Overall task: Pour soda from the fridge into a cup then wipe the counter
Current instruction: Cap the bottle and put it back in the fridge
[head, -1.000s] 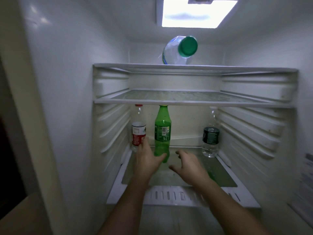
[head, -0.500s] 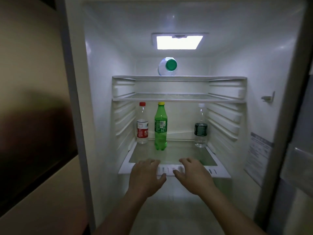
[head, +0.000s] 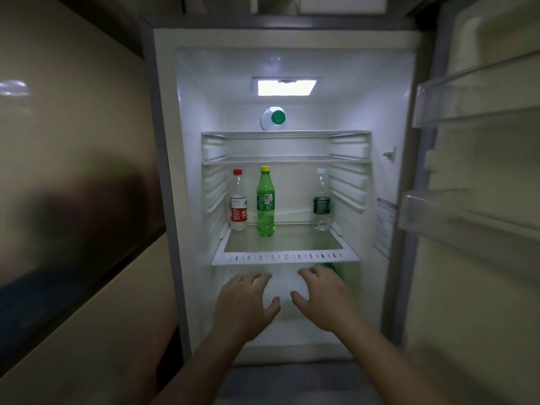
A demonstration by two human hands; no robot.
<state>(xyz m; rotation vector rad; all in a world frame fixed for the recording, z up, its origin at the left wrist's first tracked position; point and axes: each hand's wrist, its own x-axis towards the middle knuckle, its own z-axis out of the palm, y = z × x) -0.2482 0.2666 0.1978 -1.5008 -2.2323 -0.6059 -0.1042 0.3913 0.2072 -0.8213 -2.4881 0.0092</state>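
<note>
Standing farther from the fridge [head: 163,171] than before, we hold our left hand [head: 245,305] and right hand [head: 324,299] open, empty — soda bottle [head: 265,201] upright on the shelf [head: 285,256]; something green below is hidden.

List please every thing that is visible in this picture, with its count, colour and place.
Fridge: one, white inside, door open.
Fridge door: one, pale, open at right, with clear bins.
Inside lamp: one, white, lit, on ceiling.
Green soda bottle: one, yellow cap, upright on lower shelf.
Red-label bottle: one, clear, red cap, left of the soda.
Dark-label bottle: one, clear, at shelf's right.
Lying bottle: one, clear, green cap, top shelf.
Wall: beige, at left.
Left hand: open, empty, below lower shelf.
Right hand: open, empty, beside it.
</note>
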